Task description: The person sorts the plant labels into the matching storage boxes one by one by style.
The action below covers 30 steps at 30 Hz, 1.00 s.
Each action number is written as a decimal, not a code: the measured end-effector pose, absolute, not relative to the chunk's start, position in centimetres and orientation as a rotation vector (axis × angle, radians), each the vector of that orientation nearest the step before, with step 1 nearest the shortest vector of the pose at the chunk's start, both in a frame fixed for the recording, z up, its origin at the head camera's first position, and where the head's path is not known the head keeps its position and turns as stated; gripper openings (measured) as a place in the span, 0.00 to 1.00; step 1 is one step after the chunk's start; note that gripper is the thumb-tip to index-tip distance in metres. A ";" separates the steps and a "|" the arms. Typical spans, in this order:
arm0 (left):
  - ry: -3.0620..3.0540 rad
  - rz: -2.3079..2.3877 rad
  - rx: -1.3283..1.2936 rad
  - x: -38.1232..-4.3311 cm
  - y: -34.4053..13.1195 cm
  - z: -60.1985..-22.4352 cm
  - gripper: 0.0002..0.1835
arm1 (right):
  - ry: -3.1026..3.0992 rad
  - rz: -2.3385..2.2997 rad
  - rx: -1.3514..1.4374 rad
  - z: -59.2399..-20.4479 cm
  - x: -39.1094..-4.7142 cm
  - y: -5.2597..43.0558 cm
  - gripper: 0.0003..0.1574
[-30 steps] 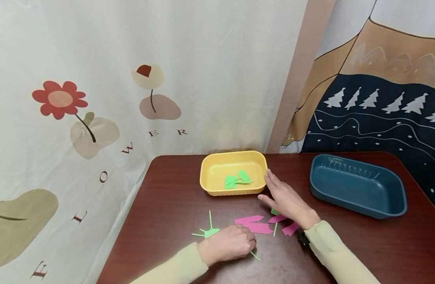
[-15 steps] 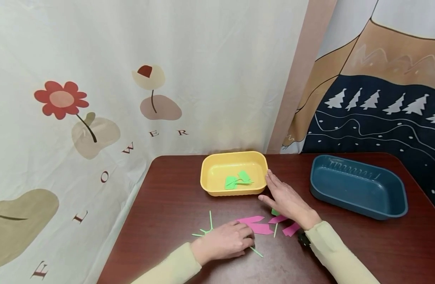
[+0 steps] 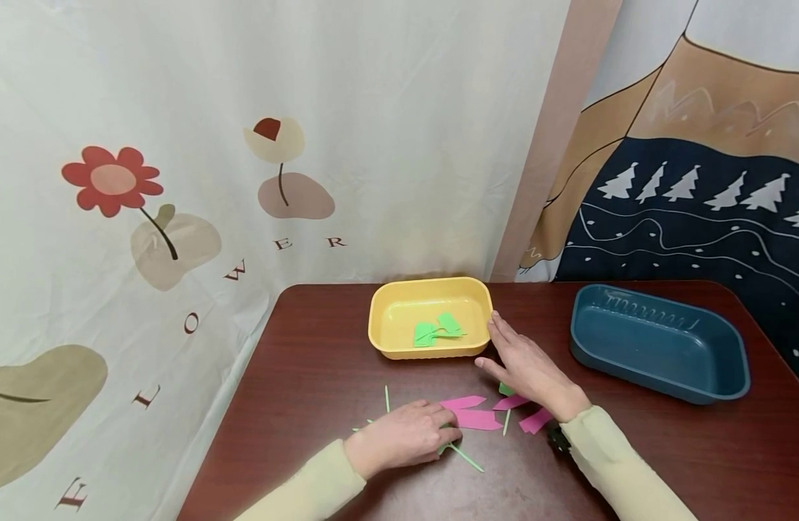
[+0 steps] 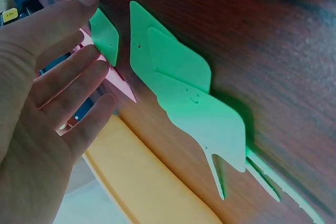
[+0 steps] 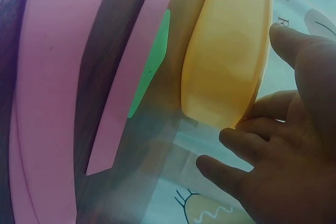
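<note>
Left hand [image 3: 409,434]: near side, left of centre, palm down over the green tags. Fingers loosely bent and apart in the left wrist view, nothing seen pinched.
Green tag at left fingertips [image 3: 445,439]: on the worktop [image 3: 295,362], thin stalk pointing near-right. Thumb tip overlaps a green tag in the left wrist view; can't tell if they touch.
Green pile [image 4: 210,114]: three tags overlapping flat, small face-like marks on them, stalks sticking out. In the head view the left hand covers most of it; one stalk shows to the far side, bits to the left.
Right hand [image 3: 528,367]: fingers straight, thumb spread wide, fingertips against the right wall of the yellow tray. Grips nothing.
Yellow tray [image 3: 388,318]: far side, centre, upright. Green tags in tray [image 3: 424,334] lie bunched toward its near wall.
Pink tags [image 3: 479,419]: between the hands, near of the tray, partly overlapping; more run under the right forearm. Exact count hidden.
Other green tag [image 3: 506,389]: partly under the right hand, beside pink; a pale green stalk shows just near of it.
Blue tray [image 3: 656,344]: far right, set at an angle, apart from the right hand.
Backdrop: flower-print curtain [image 3: 386,145] left, tree-print cloth [image 3: 699,224] right.
</note>
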State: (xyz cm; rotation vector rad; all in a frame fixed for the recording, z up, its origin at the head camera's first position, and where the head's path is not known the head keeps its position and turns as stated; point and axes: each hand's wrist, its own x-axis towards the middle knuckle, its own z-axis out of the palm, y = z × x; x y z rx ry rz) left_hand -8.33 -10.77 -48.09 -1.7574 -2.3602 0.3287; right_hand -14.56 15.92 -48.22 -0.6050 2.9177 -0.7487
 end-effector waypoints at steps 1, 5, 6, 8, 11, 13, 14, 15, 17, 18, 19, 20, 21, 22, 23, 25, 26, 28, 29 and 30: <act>-2.356 0.327 -1.755 -8.3 -10.8 -48.1 0.12 | 2.918 -0.748 -0.604 -48.2 -14.6 15.9 0.56; -2.340 0.330 -1.746 -8.3 -10.7 -48.1 0.08 | 2.914 -0.752 -0.603 -48.2 -14.6 15.9 0.56; -2.338 0.331 -1.742 -8.3 -10.7 -48.1 0.07 | 2.912 -0.753 -0.603 -48.3 -14.6 15.9 0.56; -2.337 0.335 -1.735 -8.3 -10.7 -48.2 0.07 | 2.909 -0.756 -0.601 -48.3 -14.6 15.9 0.56; -2.334 0.342 -1.723 -8.3 -10.6 -48.2 0.07 | 2.910 -0.761 -0.599 -48.2 -14.6 15.9 0.56; -2.335 0.348 -1.715 -8.2 -10.6 -48.2 0.08 | 2.913 -0.763 -0.599 -48.2 -14.6 15.8 0.56; -2.334 0.351 -1.711 -8.2 -10.6 -48.1 0.08 | 2.915 -0.764 -0.601 -48.2 -14.6 15.8 0.56; -2.334 0.352 -1.708 -8.2 -10.6 -48.1 0.08 | 2.914 -0.763 -0.599 -48.2 -14.6 15.8 0.56; -2.342 0.342 -1.708 -8.3 -10.6 -48.1 0.09 | 2.914 -0.762 -0.594 -48.2 -14.6 15.8 0.56; -2.349 0.330 -1.712 -8.3 -10.7 -48.1 0.10 | 2.915 -0.762 -0.596 -48.3 -14.6 15.8 0.56; -2.356 0.318 -1.719 -8.3 -10.7 -48.1 0.10 | 2.916 -0.760 -0.600 -48.3 -14.5 15.9 0.55; -2.360 0.301 -1.726 -8.4 -10.7 -48.1 0.11 | 2.914 -0.761 -0.598 -48.3 -14.5 15.9 0.56; -2.364 0.280 -1.736 -8.4 -10.8 -48.0 0.10 | 2.913 -0.763 -0.599 -48.3 -14.5 15.9 0.56; -2.367 0.256 -1.747 -8.5 -10.8 -48.0 0.10 | 2.913 -0.762 -0.600 -48.3 -14.5 15.9 0.56; -2.366 0.236 -1.757 -8.6 -10.9 -48.0 0.10 | 2.912 -0.765 -0.604 -48.3 -14.5 15.9 0.56; -2.372 0.186 -1.777 -8.8 -11.0 -47.9 0.10 | 2.911 -0.765 -0.607 -48.4 -14.6 16.0 0.56; -2.376 0.161 -1.786 -8.8 -11.1 -47.8 0.11 | 2.910 -0.768 -0.606 -48.4 -14.6 16.0 0.56; -2.410 0.089 -1.808 -9.0 -11.2 -47.7 0.14 | 2.908 -0.766 -0.605 -48.4 -14.6 16.0 0.56; -2.437 0.037 -1.822 -9.1 -11.2 -47.5 0.16 | 2.907 -0.765 -0.608 -48.4 -14.6 16.0 0.56; -2.467 -0.024 -1.835 -9.2 -11.3 -47.4 0.17 | 2.904 -0.766 -0.608 -48.4 -14.6 16.0 0.56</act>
